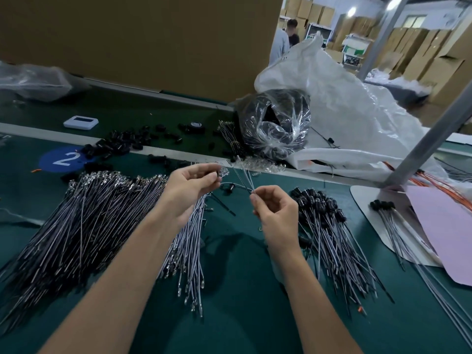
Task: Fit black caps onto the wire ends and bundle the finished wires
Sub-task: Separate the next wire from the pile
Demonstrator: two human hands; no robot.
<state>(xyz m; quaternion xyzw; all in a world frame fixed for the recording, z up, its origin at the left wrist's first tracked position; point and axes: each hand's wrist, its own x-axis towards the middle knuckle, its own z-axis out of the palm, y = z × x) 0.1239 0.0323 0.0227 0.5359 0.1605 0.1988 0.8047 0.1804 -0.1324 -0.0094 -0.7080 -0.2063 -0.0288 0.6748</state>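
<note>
**Currently: both hands pinching, held above the green mat**

Left hand (192, 186) is raised with the palm turned inward. Its thumb and forefinger pinch a black cap (217, 174); a small clear piece sits against it, too small to identify. Right hand (274, 208) is at 4 o'clock of the left, apart from it, fingers curled. Its thumb and forefinger grip thin wires (244, 176) that rise toward 11 o'clock, just beside the cap; contact cannot be confirmed.

On the green mat (242, 290):
- An uncapped wire pile (84, 218) lies at 9 o'clock of the left forearm.
- Grey wires (189, 251) lie under the left wrist.
- A capped wire heap (327, 226) lies at 3 o'clock of the right hand.
- Loose caps (122, 144) are scattered at 11 o'clock, beside a blue "2" disc (63, 159).
- A clear bag (275, 123) of black parts sits at 12 o'clock, against a white sack (344, 111).
</note>
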